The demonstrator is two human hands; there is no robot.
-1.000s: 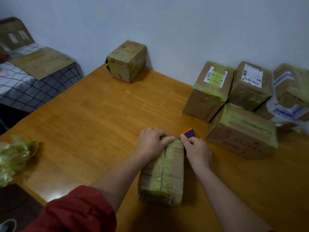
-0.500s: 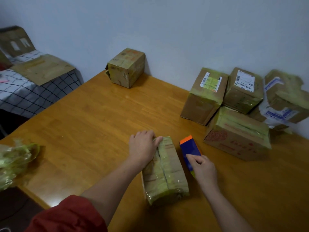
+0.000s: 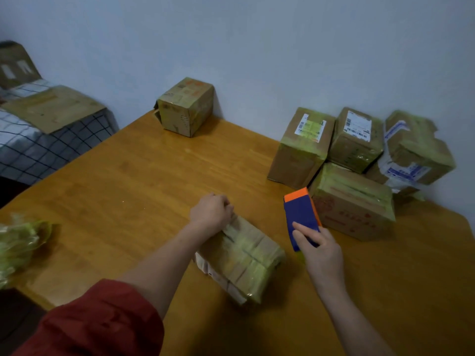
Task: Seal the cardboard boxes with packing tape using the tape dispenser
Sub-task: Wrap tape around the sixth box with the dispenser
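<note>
A small cardboard box (image 3: 244,255), wrapped in yellow-green tape, lies on the wooden table (image 3: 128,191) in front of me. My left hand (image 3: 212,211) holds its far end with curled fingers. The blue tape dispenser (image 3: 300,214) with an orange front edge is to the right of the box, lifted off it. My right hand (image 3: 318,250) grips the dispenser's near end, index finger lying on top.
Several taped boxes (image 3: 354,201) are piled at the right against the wall. One box (image 3: 186,106) stands at the table's far edge. A crumpled wad of tape (image 3: 18,242) lies at the left edge. Flattened cardboard (image 3: 51,106) rests on a checked cloth at the far left.
My right hand has pulled the dispenser off the box's far end and out to the right. The box has turned so that its near end points right. My left hand stayed on its far end.
</note>
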